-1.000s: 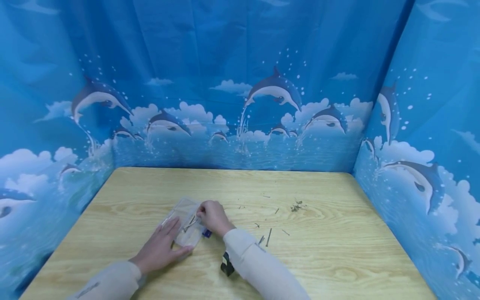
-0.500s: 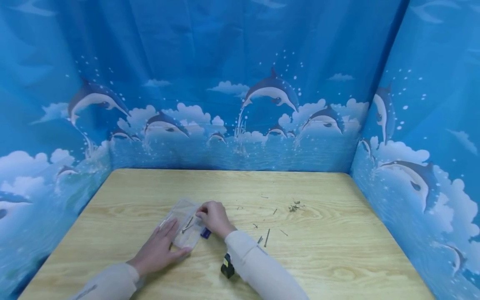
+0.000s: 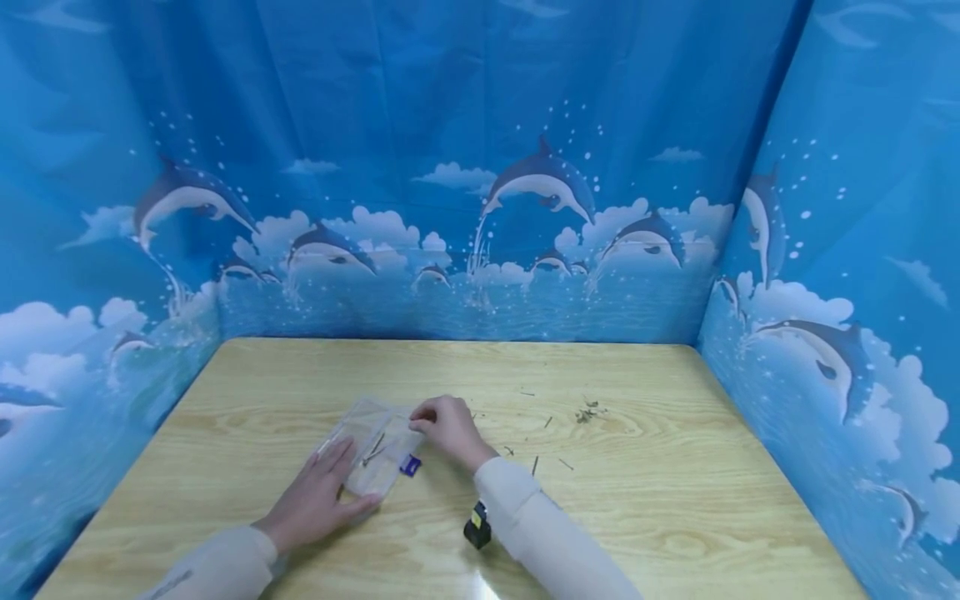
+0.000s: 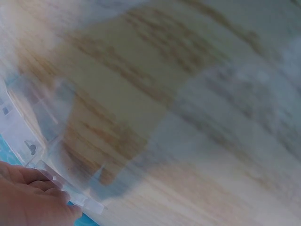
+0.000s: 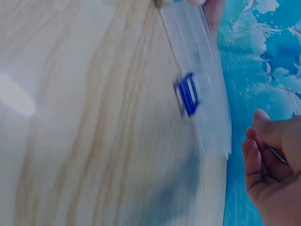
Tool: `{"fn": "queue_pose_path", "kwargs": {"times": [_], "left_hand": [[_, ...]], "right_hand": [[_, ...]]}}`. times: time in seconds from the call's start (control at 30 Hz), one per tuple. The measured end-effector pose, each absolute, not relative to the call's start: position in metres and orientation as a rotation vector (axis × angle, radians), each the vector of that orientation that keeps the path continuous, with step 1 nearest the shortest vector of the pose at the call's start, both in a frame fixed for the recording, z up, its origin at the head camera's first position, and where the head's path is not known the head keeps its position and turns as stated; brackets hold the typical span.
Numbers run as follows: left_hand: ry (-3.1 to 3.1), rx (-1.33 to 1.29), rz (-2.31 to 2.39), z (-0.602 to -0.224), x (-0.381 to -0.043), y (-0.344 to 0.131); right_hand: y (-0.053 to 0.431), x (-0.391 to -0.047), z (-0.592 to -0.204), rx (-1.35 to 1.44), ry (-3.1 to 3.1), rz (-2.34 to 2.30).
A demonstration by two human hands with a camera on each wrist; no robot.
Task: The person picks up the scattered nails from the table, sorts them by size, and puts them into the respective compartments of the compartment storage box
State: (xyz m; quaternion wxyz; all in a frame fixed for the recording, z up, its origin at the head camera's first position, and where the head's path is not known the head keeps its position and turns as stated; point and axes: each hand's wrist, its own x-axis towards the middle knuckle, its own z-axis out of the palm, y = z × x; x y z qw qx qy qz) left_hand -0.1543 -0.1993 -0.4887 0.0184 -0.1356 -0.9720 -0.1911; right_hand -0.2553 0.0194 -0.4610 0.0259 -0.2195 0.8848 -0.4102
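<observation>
Rightward goes the right hand [image 3: 450, 427], farther off the clear box [image 3: 382, 479] than a second ago, with one black block [image 3: 477, 527] shifting alongside its sleeve [image 3: 525, 508]! Thumb and fingers curl together on one thin shiny sliver [image 5: 276, 154]. To their left, the left hand [image 3: 318, 496] has its fingers stretched out, resting on that single box; two nail-like pieces [image 3: 371, 456] (at least) show inside. One blue tag [image 3: 410, 465] sits at the box's edge, just nearer than the right fingers. Off to their right on the bench [image 3: 675, 500]: at least four loose slender pieces [image 3: 536, 465], one small pile [image 3: 588, 412].
</observation>
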Motion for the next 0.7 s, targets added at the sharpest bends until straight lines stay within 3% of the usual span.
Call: {"fn": "queue_pose_path", "kwargs": {"times": [0.7], "left_hand": [[-3.041, -0.407, -0.553, -0.488, -0.155, -0.198]], "right_hand": [[0.158, -0.256, -0.465, -0.627, 2.638, -1.154]]}}
